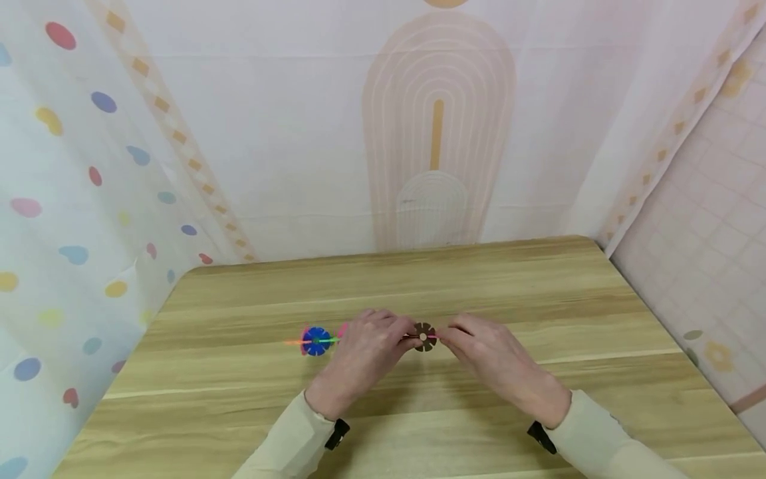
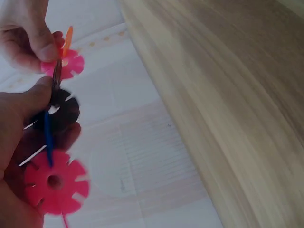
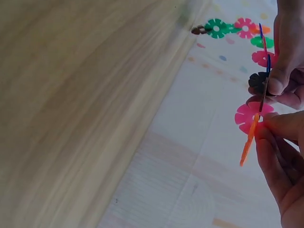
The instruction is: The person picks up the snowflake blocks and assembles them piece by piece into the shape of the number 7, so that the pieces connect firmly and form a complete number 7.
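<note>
- Head view: left hand (image 1: 365, 352) and right hand (image 1: 491, 359) meet just above the wooden surface (image 1: 419, 279), both pinching a chain of snowflake discs (image 1: 371, 338). Brown disc (image 1: 424, 336) sits between the fingertips; blue disc (image 1: 315, 340) sticks out left.
- Left wrist view: left fingers curl round a large pink disc (image 2: 54, 183) and black disc (image 2: 59, 114), bracing the chain.
- Right wrist view: right hand pinches a pink disc (image 3: 251, 116) by its orange disc (image 3: 249, 140), likely aligning slots.
</note>
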